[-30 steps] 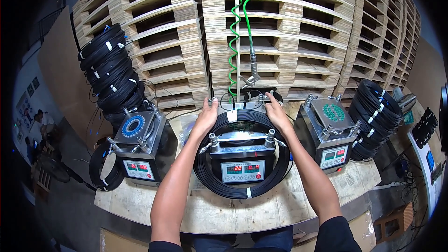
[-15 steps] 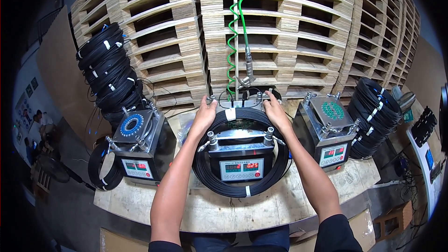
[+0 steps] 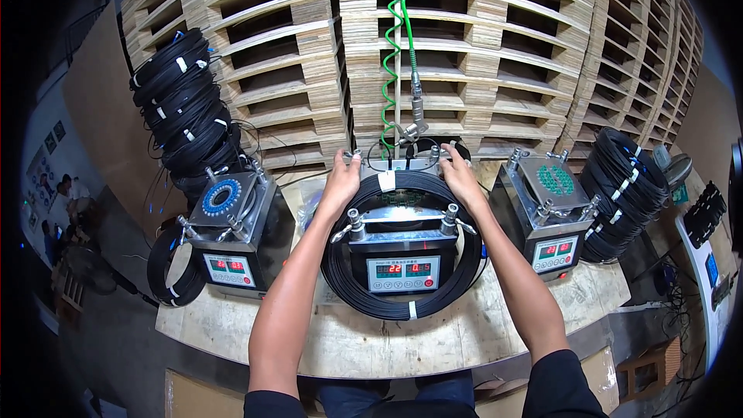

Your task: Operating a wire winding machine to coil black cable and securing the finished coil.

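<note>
In the middle of the bench stands a metal machine (image 3: pixel 403 238) with a red-lit display panel. A coil of black cable (image 3: pixel 412 309), tied with white tape, encircles it. My left hand (image 3: pixel 344 183) reaches past the coil and closes on the lever of the rear left clamp post (image 3: pixel 357 155). On the other side my right hand (image 3: pixel 459 178) has its fingers around the lever of the rear right clamp post (image 3: pixel 435 153). Both levers are largely covered by my fingers. The front clamp posts (image 3: pixel 450 219) stand untouched, and a green ring of small parts shows dimly behind the top bar.
Similar machines flank it: the left one (image 3: pixel 224 220) bears a blue ring of parts, the right one (image 3: pixel 548 209) green parts. Stacked black cable coils (image 3: pixel 186 108) rise at left, more coils (image 3: pixel 623 193) at right. A green spiral air hose (image 3: pixel 410 23) hangs before wooden pallets (image 3: pixel 464 62).
Both hands stay at the rear clamp posts, with only slight finger movement. The middle machine's display has changed its digits. The whole view has shifted a little.
</note>
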Demonstrator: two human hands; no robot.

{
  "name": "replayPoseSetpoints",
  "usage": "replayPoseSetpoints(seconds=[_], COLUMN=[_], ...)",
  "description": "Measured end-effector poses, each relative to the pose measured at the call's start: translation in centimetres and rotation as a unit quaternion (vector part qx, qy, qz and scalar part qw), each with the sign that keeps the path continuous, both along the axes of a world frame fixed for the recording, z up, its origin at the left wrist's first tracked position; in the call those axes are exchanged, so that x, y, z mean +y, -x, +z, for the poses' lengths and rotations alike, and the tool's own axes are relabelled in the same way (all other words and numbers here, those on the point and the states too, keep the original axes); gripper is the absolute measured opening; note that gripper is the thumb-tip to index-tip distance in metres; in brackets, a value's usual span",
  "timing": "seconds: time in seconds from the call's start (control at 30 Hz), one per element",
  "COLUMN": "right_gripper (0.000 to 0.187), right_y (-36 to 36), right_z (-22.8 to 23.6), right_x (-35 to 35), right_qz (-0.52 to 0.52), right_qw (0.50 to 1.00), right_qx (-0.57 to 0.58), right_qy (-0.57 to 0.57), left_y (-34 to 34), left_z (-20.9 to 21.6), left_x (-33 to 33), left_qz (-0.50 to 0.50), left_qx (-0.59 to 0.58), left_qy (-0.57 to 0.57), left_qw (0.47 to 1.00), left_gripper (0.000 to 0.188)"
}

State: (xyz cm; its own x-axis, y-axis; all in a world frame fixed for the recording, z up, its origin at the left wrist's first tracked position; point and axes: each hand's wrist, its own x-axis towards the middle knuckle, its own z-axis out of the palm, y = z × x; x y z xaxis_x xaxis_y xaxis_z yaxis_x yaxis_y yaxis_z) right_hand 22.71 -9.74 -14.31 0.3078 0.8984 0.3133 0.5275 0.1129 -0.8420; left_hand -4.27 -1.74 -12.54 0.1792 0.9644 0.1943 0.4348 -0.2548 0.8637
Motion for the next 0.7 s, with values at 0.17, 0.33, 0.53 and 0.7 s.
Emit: replayPoseSetpoints(seconds=[0.17, 0.33, 0.53, 0.7], right_gripper=[0.053, 0.052, 0.048, 0.053], right_y=[1.0, 0.5, 0.4, 0.3], right_z=[0.8, 0.5, 0.7, 0.5], right_x=[-1.1, -0.5, -0.5, 0.0], right_qz=[-0.046, -0.021, 0.004, 0.012], right_qw=[0.998, 0.999, 1.000, 0.997], right_qx=[-0.036, -0.046, 0.028, 0.066], right_qy=[0.006, -0.016, 0.002, 0.033], left_y=[0.0, 0.0, 0.0, 0.0], left_z=[0.1, 0.9, 1.3, 0.6], left_x=[-0.4, -0.5, -0.9, -0.1], left_qz=[-0.019, -0.026, -0.002, -0.011], left_qx=[-0.015, 0.000, 0.004, -0.014], left_qy=[0.017, 0.059, 0.035, 0.023], left_qw=[1.000, 0.998, 0.999, 1.000], left_gripper=[0.076, 0.083, 0.084, 0.081])
